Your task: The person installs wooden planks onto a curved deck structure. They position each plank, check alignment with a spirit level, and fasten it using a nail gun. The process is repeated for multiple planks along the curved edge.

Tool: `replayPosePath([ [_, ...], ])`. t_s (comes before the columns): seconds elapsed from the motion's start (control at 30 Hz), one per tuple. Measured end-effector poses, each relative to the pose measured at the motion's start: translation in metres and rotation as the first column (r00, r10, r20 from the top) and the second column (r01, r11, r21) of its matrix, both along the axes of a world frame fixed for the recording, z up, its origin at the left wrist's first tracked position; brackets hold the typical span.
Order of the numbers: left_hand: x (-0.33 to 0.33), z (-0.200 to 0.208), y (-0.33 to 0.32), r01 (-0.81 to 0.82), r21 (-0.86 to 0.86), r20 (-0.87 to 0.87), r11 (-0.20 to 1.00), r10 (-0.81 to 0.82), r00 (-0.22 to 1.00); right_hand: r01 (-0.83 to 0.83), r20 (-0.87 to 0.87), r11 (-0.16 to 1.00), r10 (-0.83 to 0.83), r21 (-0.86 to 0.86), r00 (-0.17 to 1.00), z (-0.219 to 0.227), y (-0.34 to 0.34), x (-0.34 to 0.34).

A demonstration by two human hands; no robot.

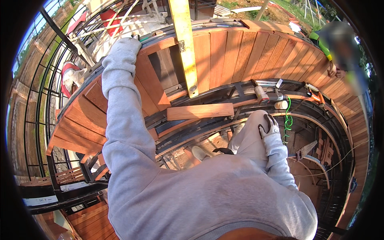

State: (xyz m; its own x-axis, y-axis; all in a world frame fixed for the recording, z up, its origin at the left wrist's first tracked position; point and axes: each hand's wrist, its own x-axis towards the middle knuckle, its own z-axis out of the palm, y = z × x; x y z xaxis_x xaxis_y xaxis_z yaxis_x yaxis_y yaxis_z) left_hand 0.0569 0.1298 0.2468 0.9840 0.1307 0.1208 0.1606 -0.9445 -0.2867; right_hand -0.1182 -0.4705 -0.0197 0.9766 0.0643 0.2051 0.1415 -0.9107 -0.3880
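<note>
My left arm reaches to the outer edge of a curved run of reddish wooden planks (224,60). There my left hand (135,40) rests at the rim, its fingers mostly hidden by the sleeve and the edge. A long yellow spirit level (185,52) lies across the planks beside a gap (166,68) that shows dark framing. One loose short board (200,112) lies along the inner edge. My right hand (270,126), in a light glove with dark fingers, rests on my bent knee (256,122), fingers apart and holding nothing.
A power tool (262,95) and a green coiled hose (288,120) sit on the black inner frame, near an orange tool (318,97). At the far right, another person (324,42) has hands on the planks. Black metal bars (44,84) stand at left.
</note>
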Motion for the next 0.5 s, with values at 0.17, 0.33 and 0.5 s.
replayPosePath([
  [0.17,0.004,-0.002,-0.001,-0.019,-0.015,0.016,1.000,0.020,1.000,0.002,-0.030,1.000,-0.003,-0.030,1.000,0.016,0.012,-0.009],
  [0.33,0.002,-0.003,-0.004,-0.036,-0.046,0.040,0.998,0.038,0.998,0.007,-0.189,1.000,-0.012,-0.027,0.982,0.009,0.017,-0.020],
  [0.5,0.003,-0.003,-0.003,-0.056,-0.076,0.061,0.995,0.061,0.996,-0.072,-0.555,0.992,0.002,-0.105,0.832,0.007,0.045,-0.041],
])
